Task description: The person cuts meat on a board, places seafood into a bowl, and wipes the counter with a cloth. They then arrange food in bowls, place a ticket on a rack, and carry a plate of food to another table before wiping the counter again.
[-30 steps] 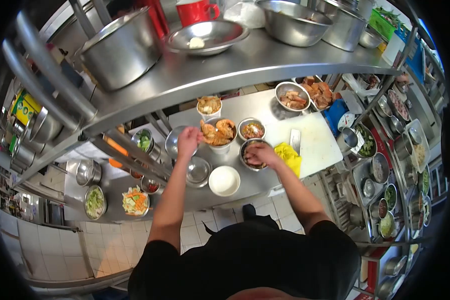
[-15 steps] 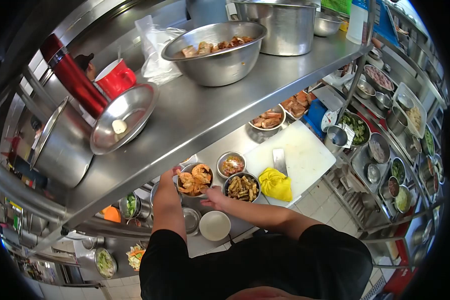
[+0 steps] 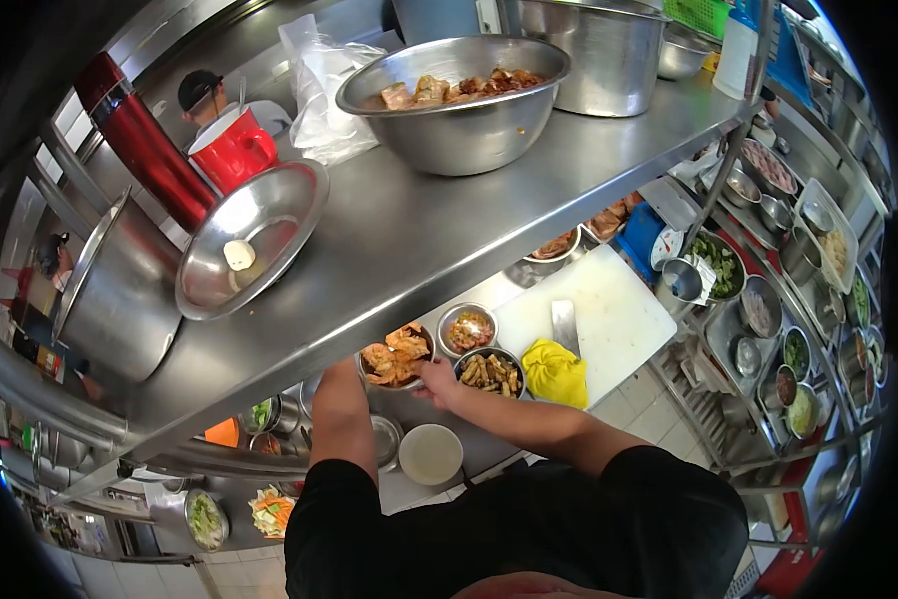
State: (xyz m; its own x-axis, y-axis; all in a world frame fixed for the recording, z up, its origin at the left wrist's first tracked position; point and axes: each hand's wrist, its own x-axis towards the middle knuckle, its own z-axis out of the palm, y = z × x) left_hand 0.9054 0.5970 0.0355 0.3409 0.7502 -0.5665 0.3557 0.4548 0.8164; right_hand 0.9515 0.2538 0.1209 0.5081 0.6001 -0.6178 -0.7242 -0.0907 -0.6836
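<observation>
A steel bowl of orange fried pieces that look like shrimp [image 3: 396,357] is at the counter's edge, partly covered by the shelf above. My right hand [image 3: 435,383] grips its right rim, fingers curled against the side. On its left, my left hand [image 3: 342,369] is mostly behind the shelf edge, its fingers hidden. Close by on the right stand a bowl of brown fried strips [image 3: 490,372] and a bowl of chopped red and yellow bits [image 3: 467,330]. An off-white bowl [image 3: 431,454] is nearer my body.
A steel shelf [image 3: 389,240] crosses above my hands, carrying a large steel bowl [image 3: 449,130]. To the right lie a white cutting board [image 3: 619,299], a cleaver [image 3: 565,324] and a yellow cloth [image 3: 555,373]. A person [image 3: 231,105] stands beyond the shelf.
The bowl of fried pieces and both hands have shifted slightly in view, further behind the shelf edge. My left fingers are now hidden. The camera view has shifted, showing more of the person beyond.
</observation>
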